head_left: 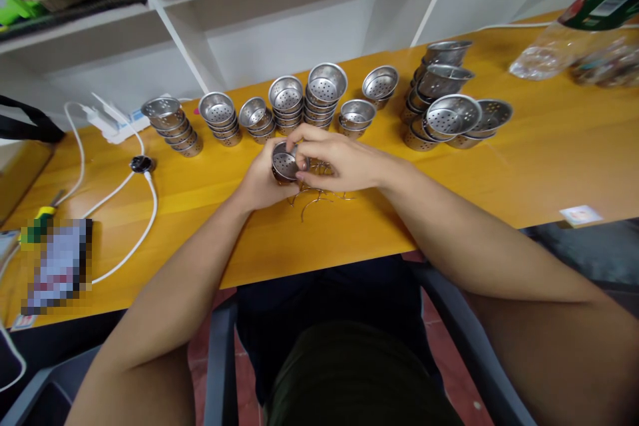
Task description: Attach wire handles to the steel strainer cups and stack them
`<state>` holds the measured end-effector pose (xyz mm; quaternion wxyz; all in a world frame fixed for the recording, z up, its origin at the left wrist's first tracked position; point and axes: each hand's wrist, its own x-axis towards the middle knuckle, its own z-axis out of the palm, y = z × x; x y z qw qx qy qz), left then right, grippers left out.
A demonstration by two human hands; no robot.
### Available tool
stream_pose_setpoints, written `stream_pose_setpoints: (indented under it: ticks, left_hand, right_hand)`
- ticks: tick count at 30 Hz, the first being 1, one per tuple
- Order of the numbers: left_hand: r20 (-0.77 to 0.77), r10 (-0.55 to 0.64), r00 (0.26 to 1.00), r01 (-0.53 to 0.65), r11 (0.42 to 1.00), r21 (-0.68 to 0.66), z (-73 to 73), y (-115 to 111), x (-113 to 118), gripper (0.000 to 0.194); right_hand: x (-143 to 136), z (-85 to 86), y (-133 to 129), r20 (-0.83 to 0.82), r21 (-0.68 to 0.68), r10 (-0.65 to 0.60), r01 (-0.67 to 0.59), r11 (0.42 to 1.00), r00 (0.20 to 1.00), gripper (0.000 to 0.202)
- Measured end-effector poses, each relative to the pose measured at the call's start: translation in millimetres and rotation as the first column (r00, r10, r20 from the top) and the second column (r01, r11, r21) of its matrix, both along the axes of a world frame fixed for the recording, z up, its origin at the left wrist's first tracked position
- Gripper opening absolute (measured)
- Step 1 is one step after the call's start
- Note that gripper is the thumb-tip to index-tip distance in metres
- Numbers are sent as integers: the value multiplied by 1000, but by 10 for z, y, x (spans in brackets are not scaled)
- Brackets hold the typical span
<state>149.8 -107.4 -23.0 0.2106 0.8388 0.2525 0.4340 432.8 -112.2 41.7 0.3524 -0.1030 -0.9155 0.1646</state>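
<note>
A small perforated metal cup (283,163) is in my left hand (262,180), whose fingers wrap round its side. My right hand (339,160) reaches over the cup's rim from the right, fingers bent and thumb close to them. Whether something thin sits between those fingertips is too small to tell. Several thin bent wires (315,198) lie on the table just below and behind my right hand. Close beyond my hands stand stacks of similar cups, among them a tall stack (327,83) and a shorter one (357,114).
More cup stacks stand left (167,116) and right (452,116) on the yellow table (544,173). A power strip (120,125) with white cables, a screwdriver (44,216) and a blurred-out object (60,266) lie left. A plastic bottle (564,40) lies back right. White shelving (294,20) rises behind.
</note>
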Motion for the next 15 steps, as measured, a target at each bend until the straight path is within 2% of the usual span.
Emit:
stream_pose_setpoints:
  ticks: [6, 11, 15]
  left_hand:
    - [-22, 4, 1000, -4, 1000, -6, 53, 5, -28, 93]
    - [-18, -10, 1000, 10, 1000, 20, 44, 15, -35, 93]
    - [-18, 40, 999, -40, 999, -1, 23, 38, -43, 93]
  right_hand:
    - [6, -65, 28, 0, -16, -28, 28, 999, 1000, 13]
    - [9, -79, 40, 12, -79, -63, 64, 995, 998, 19]
    - [-31, -97, 37, 9, -98, -79, 80, 992, 997, 21]
